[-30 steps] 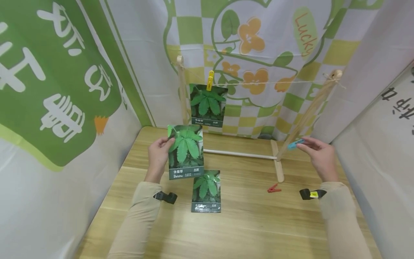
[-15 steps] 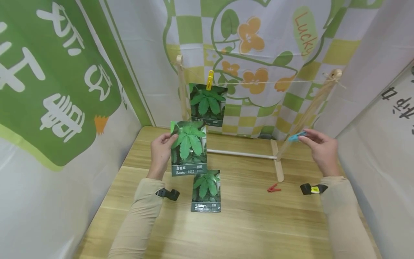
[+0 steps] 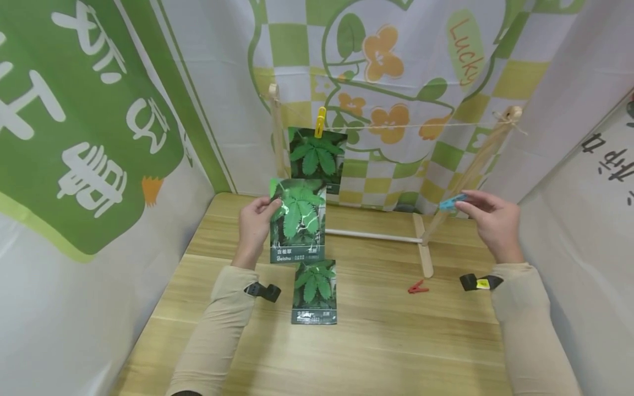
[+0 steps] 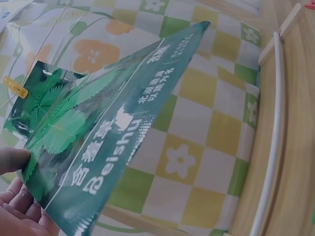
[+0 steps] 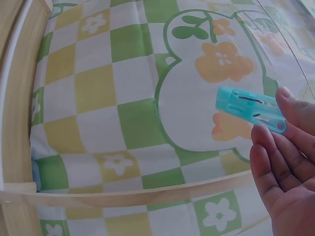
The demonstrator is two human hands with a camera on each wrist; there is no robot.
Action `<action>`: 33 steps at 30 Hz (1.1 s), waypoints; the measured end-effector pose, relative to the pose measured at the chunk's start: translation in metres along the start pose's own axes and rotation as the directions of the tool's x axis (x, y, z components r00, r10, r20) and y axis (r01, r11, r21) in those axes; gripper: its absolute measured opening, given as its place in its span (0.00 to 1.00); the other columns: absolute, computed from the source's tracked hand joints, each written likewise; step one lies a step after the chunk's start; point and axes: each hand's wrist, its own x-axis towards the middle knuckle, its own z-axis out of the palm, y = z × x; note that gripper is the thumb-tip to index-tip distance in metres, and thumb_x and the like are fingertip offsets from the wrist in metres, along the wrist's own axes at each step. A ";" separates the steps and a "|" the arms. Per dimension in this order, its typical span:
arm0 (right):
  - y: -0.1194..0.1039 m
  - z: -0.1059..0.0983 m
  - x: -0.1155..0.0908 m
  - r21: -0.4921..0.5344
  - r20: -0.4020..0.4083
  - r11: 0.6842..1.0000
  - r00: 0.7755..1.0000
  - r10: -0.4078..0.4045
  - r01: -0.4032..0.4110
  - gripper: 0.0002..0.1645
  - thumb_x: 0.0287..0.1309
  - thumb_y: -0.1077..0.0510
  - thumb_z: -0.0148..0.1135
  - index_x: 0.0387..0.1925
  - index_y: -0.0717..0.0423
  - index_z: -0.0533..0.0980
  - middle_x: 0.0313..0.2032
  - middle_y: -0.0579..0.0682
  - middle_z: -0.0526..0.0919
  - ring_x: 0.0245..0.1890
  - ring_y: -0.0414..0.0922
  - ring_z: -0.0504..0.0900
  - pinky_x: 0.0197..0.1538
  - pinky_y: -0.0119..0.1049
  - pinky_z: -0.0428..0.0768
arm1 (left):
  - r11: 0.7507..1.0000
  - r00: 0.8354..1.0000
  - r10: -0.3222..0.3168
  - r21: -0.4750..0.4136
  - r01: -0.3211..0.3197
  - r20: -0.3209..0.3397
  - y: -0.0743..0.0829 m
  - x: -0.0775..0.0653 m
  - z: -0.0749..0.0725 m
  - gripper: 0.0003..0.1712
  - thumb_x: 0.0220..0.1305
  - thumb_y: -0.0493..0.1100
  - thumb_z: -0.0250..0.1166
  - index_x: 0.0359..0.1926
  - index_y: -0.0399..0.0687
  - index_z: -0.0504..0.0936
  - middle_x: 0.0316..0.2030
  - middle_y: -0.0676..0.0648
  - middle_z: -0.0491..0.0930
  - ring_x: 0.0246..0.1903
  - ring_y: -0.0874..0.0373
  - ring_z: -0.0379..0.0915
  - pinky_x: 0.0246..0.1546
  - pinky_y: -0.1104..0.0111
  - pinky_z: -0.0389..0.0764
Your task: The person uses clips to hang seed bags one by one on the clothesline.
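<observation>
My left hand (image 3: 255, 228) pinches the left edge of a green seed packet (image 3: 298, 225) printed with fern-like leaves, held upright above the table. In the left wrist view, the thumb presses the packet (image 4: 98, 132) near its edge. A blue clothespin (image 3: 453, 202) is pinched between thumb and fingers of my right hand (image 3: 495, 223), beside the rack's right post; the right wrist view shows the clothespin (image 5: 248, 105) held by its handle end. Behind the held packet, a matching packet (image 3: 317, 157) hangs from the string under a yellow clothespin (image 3: 320, 122), its lower part partly covered.
A third such packet (image 3: 315, 294) lies on the wooden table (image 3: 386, 341). A red clothespin (image 3: 418, 287) lies near the rack's right foot (image 3: 424, 253). The string (image 3: 411, 127) spans two wooden posts, with a white bar (image 3: 371, 236) low between them. Printed curtains surround the table.
My left hand has moved up and to the right with the seed packet, which now overlaps the hanging one. The right hand has risen slightly with the blue clothespin.
</observation>
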 end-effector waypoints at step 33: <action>-0.041 0.011 0.026 -0.033 0.060 0.967 0.966 -0.251 0.253 0.13 0.47 0.69 0.73 0.37 0.70 0.83 0.27 0.20 0.82 0.25 0.23 0.80 0.30 0.15 0.75 | 0.996 0.991 0.081 0.037 -0.085 0.105 0.022 0.003 0.037 0.18 0.64 0.44 0.66 0.48 0.36 0.80 0.42 0.38 0.84 0.33 0.62 0.77 0.34 0.75 0.79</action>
